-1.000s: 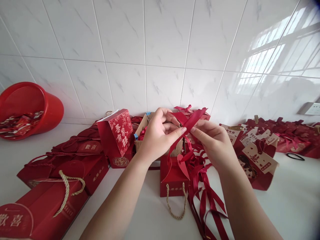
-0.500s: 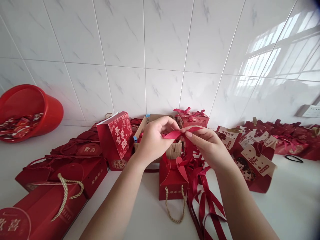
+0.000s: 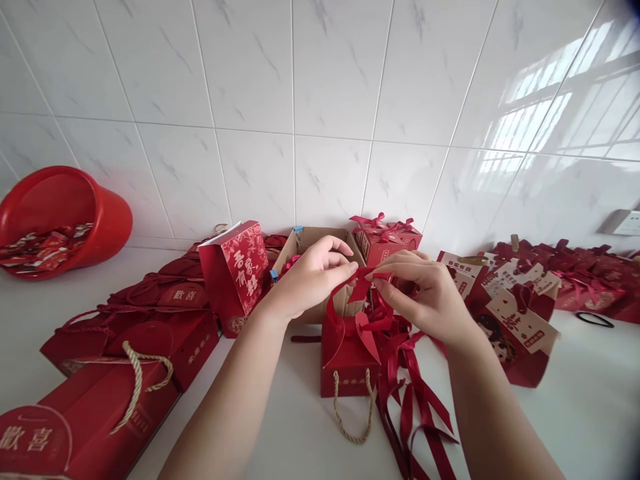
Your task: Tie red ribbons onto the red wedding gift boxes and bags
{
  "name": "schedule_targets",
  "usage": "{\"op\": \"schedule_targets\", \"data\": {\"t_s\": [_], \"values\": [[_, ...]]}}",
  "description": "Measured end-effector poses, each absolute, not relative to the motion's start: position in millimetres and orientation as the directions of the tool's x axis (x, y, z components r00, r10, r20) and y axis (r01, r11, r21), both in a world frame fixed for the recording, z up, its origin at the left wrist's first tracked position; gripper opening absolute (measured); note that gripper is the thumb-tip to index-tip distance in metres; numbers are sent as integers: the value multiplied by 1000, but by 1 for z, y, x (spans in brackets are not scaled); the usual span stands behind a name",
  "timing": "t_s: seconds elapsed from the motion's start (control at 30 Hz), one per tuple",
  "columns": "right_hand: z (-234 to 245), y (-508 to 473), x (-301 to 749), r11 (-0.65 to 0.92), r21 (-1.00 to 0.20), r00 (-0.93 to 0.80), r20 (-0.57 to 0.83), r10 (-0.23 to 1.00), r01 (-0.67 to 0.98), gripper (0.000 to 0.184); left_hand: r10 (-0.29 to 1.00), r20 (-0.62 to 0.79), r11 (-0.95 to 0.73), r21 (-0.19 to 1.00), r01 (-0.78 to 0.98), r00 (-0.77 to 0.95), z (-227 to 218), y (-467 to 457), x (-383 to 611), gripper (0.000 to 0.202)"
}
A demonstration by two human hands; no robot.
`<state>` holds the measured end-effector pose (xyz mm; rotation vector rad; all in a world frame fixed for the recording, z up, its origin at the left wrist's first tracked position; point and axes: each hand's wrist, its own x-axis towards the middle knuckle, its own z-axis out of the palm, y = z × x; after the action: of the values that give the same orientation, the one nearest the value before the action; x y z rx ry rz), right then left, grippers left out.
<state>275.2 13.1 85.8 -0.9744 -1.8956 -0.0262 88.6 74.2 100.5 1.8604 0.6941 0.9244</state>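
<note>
A small red gift box (image 3: 347,363) with a rope handle stands on the white counter (image 3: 575,407) in front of me. Above its top, my left hand (image 3: 307,280) and my right hand (image 3: 427,293) each pinch an end of a red ribbon (image 3: 361,288), fingers closed on it. The ribbon loops down around the box's top flaps. A pile of loose red ribbons (image 3: 410,400) lies just right of the box, under my right forearm.
Flat red boxes with rope handles (image 3: 120,360) lie at the left. A red paper bag (image 3: 240,270) and an open cardboard box (image 3: 305,243) stand behind my hands. Ribboned boxes (image 3: 383,237), tagged bags (image 3: 515,320), a tipped red bucket (image 3: 60,220) and a black hair tie (image 3: 593,319) surround them.
Both hands have come down toward the box top, drawing the ribbon from a raised stretch into a tighter loop close to the flaps.
</note>
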Motion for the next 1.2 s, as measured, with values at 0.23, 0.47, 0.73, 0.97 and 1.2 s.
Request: {"op": "schedule_targets", "data": {"t_s": [0.23, 0.47, 0.73, 0.97, 1.2], "values": [[83, 15, 277, 673, -317, -217, 783, 583, 668, 17, 775, 374, -488, 866, 107, 509, 100, 72, 92, 15], [84, 27, 293, 623, -711, -237, 577, 782, 326, 16, 638, 632, -755, 627, 194, 439, 107, 67, 85, 28], [66, 12, 339, 438, -787, -262, 354, 898, 435, 33, 529, 758, -830, 369, 417, 382, 104, 78, 62, 30], [11, -7, 383, 167, -797, -189, 67, 980, 580, 43, 751, 380, -617, 110, 779, 540, 64, 77, 12, 42], [-9, -16, 378, 154, -801, -120, 102, 987, 579, 34, 795, 251, -598, 163, 785, 553, 19, 67, 15, 32]]}}
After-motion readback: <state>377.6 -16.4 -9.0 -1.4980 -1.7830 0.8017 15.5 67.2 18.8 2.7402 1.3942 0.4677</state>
